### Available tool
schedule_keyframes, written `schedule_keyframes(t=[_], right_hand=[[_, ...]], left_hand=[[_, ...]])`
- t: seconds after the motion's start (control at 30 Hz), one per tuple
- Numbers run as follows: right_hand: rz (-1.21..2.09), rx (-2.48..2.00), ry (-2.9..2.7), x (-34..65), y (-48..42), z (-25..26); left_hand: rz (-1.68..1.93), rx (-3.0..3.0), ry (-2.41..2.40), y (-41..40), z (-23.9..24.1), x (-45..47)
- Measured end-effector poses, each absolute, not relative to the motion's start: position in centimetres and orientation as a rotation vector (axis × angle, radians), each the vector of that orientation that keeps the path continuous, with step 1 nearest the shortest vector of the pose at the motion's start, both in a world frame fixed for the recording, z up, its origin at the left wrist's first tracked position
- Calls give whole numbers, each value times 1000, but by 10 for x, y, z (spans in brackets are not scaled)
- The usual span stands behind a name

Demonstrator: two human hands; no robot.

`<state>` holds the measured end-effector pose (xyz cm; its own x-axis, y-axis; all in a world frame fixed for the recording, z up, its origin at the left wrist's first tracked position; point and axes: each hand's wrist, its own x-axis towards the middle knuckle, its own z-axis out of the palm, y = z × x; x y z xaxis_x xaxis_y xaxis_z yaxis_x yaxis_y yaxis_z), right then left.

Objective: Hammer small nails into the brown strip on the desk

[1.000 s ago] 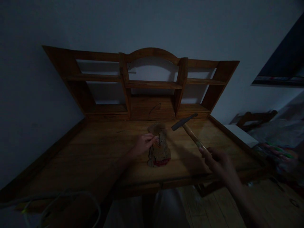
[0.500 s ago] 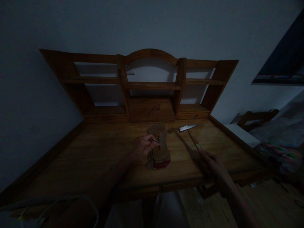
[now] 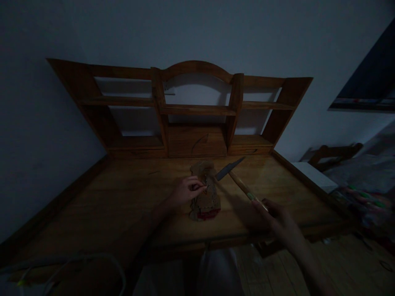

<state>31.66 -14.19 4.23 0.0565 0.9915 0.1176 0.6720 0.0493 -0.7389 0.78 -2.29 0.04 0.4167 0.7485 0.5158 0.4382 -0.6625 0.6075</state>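
A ragged brown piece of cardboard or wood with a red edge [image 3: 206, 199] lies in the middle of the wooden desk [image 3: 123, 197]. My left hand [image 3: 185, 191] rests at its left side, fingers pinched on something small I cannot make out. My right hand [image 3: 276, 220] grips the wooden handle of a hammer [image 3: 236, 174]. The hammer's dark metal head hangs just right of my left fingertips, over the brown piece.
A wooden hutch with open shelves [image 3: 194, 109] stands at the desk's back against a pale wall. A white cable [image 3: 77, 263] loops at the lower left. A chair back [image 3: 333, 152] and clutter sit to the right. The room is dim.
The hammer head swung out to the right and down, then came back left towards my left fingertips. My left hand stayed by the brown piece.
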Motion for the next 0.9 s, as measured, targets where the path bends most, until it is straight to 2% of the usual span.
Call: schedule_keyframes(t=[0.17,0.27,0.9], right_hand=[[119,-1896,-1923,302,-156,64],[-28,-1925,-2033,293,-161,71],[-64,-1929,-2088,291,-158,70]], left_hand=[[1052,2380,1021,-25,-2,10],[1027,2413,1033,-24,-5,9],[1012,2465,992,-23,-8,8]])
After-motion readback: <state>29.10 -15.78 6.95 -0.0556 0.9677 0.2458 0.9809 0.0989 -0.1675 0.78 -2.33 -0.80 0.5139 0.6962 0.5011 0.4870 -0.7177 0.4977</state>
